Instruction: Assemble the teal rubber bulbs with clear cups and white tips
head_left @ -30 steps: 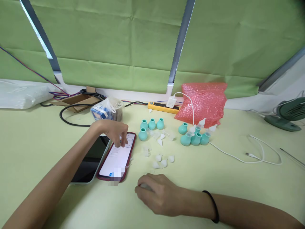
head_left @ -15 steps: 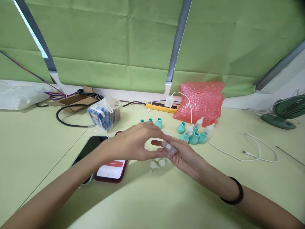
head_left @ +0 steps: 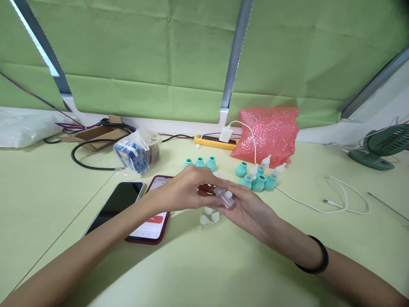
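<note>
My right hand [head_left: 247, 209] lies palm up above the table and holds a small clear plastic piece [head_left: 224, 198] in its fingers. My left hand [head_left: 188, 189] meets it from the left, its fingertips pinched on the same clear piece. Just below the hands lie a few small white cone tips [head_left: 208, 217]. Teal rubber bulbs [head_left: 200, 162] stand in a row behind the hands, and more teal bulbs with white tips [head_left: 259, 179] stand to the right.
Two phones lie at left: a dark one [head_left: 116, 204] and a lit one in a red case [head_left: 152, 221]. Behind stand a bagged blue box [head_left: 136, 152], a yellow power strip [head_left: 214, 142], a pink bubble-wrap bag [head_left: 268, 132], a white cable [head_left: 332, 200] and a green fan [head_left: 380, 147].
My left hand left the lit phone and my right hand rose from the table; they met over the white tips around the clear piece, and now sit slightly lower.
</note>
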Tool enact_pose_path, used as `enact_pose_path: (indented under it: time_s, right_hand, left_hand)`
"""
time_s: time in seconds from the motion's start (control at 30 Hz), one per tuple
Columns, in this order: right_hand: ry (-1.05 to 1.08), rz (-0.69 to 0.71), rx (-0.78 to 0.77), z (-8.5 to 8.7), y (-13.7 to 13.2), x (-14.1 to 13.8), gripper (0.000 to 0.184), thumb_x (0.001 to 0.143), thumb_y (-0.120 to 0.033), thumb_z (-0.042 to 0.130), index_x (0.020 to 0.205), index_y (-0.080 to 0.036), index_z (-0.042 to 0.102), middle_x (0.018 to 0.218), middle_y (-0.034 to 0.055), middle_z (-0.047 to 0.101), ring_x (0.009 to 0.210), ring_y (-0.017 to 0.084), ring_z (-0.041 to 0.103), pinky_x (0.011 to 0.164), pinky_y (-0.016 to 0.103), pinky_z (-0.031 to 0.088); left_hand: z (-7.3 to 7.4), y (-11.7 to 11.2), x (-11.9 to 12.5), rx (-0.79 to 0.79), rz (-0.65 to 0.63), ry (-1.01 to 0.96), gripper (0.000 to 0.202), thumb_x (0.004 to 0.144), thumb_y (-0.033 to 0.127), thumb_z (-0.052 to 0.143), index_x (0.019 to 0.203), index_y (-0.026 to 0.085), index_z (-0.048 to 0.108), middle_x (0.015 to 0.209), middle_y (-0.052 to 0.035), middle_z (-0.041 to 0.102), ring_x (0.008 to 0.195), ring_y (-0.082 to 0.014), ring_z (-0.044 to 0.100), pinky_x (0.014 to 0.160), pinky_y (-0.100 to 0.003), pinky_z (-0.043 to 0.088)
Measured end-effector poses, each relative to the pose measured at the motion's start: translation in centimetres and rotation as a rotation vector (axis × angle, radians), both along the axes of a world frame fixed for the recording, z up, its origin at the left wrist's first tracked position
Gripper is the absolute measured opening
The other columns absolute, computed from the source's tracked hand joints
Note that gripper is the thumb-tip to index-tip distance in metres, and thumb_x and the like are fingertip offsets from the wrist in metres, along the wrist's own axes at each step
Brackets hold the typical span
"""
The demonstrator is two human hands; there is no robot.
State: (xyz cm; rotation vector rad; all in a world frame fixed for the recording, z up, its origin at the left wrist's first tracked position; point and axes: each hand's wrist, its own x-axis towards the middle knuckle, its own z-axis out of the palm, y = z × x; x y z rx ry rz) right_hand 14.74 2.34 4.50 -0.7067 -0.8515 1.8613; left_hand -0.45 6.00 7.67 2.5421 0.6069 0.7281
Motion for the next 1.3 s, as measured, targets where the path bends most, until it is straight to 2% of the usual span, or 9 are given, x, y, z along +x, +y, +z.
enact_pose_path:
  time_s: [0.13,0.33,0.67,0.83,1.03,1.1,1.17,1.23,1.3]
  right_hand:
    - [-0.091,0.012,0.105,0.7,-0.1,0.4,0.016,0.079,-0.03,0.05,0.088,-0.019,0.058,0.089,0.0038,0.063,0.082,0.017,0.061,0.078,0.038,0.048]
    - [-0.396,0.035,0.288,1.0,0.2,1.2,0.022,0.072,-0.032,0.059,0.085,-0.015,0.064,0.071,0.0032,0.065,0.059,0.015,0.063,0.061,0.032,0.052]
    - [-0.438,-0.026,0.452,1.3,-0.6,1.4,0.017,0.073,-0.027,0.059,0.084,-0.017,0.067,0.054,-0.0003,0.062,0.05,0.012,0.061,0.05,0.026,0.052]
    - [-0.453,0.002,0.486,1.9,-1.0,1.5,0.02,0.075,-0.032,0.055,0.081,-0.018,0.069,0.057,0.0009,0.064,0.052,0.014,0.062,0.05,0.027,0.052]
    - [-0.484,-0.016,0.512,2.1,-0.4,2.0,0.018,0.076,-0.029,0.055,0.082,-0.017,0.067,0.057,0.001,0.063,0.051,0.015,0.061,0.051,0.029,0.052]
    - [-0.46,-0.026,0.541,1.8,0.2,2.4,0.024,0.079,-0.033,0.05,0.084,-0.016,0.066,0.062,0.0033,0.064,0.054,0.017,0.062,0.052,0.033,0.053]
    - [-0.513,-0.105,0.617,1.4,1.3,3.0,0.026,0.079,-0.034,0.049,0.089,-0.016,0.064,0.079,0.0066,0.065,0.066,0.019,0.063,0.057,0.036,0.054]
    - [-0.718,-0.252,0.759,0.6,2.7,3.6,0.026,0.077,-0.031,0.052,0.099,-0.018,0.058,0.1,0.0082,0.06,0.084,0.021,0.06,0.064,0.036,0.054]
    - [-1.027,-0.388,0.955,-0.7,4.2,4.2,0.035,0.076,-0.026,0.052,0.111,-0.022,0.05,0.114,0.0082,0.052,0.098,0.022,0.053,0.072,0.037,0.052]
  left_hand:
    - [0.8,-0.2,-0.5,0.027,0.074,-0.08,0.014,0.07,0.022,0.06,0.083,0.017,0.063,0.072,-0.0027,0.064,0.063,-0.0141,0.056,0.06,-0.023,0.041]
    - [1.6,-0.8,-0.9,0.122,0.101,0.014,0.011,0.071,0.02,0.055,0.08,0.018,0.062,0.07,-0.002,0.062,0.063,-0.0141,0.054,0.06,-0.024,0.039]
    - [2.0,-1.6,-0.5,0.161,0.07,0.01,0.01,0.073,0.018,0.054,0.07,0.017,0.063,0.065,-0.0022,0.059,0.057,-0.0128,0.052,0.055,-0.023,0.037]
    - [2.2,-2.2,-0.7,0.114,0.053,-0.057,0.008,0.069,0.016,0.057,0.076,0.019,0.061,0.064,0.0009,0.058,0.058,-0.0119,0.052,0.055,-0.022,0.038]
    - [1.9,-2.3,-0.3,0.137,0.131,-0.059,0.007,0.068,0.018,0.057,0.075,0.017,0.06,0.066,0.0013,0.06,0.059,-0.0115,0.054,0.058,-0.022,0.041]
    - [1.9,-2.1,-0.4,0.13,0.188,-0.074,0.008,0.068,0.018,0.057,0.076,0.017,0.059,0.067,0.0019,0.061,0.059,-0.0108,0.055,0.057,-0.02,0.043]
    - [1.9,-1.8,-0.6,0.124,0.274,-0.111,0.01,0.067,0.014,0.057,0.076,0.017,0.058,0.069,0.0025,0.061,0.06,-0.0095,0.055,0.056,-0.018,0.045]
    - [2.0,-1.4,-0.9,0.14,0.37,-0.146,0.01,0.066,0.013,0.057,0.075,0.016,0.055,0.069,0.0025,0.06,0.059,-0.0084,0.055,0.056,-0.016,0.046]
    - [2.0,-0.8,-1.3,0.194,0.46,-0.126,0.012,0.067,0.016,0.057,0.079,0.015,0.055,0.07,0.0013,0.06,0.06,-0.0094,0.056,0.057,-0.017,0.047]
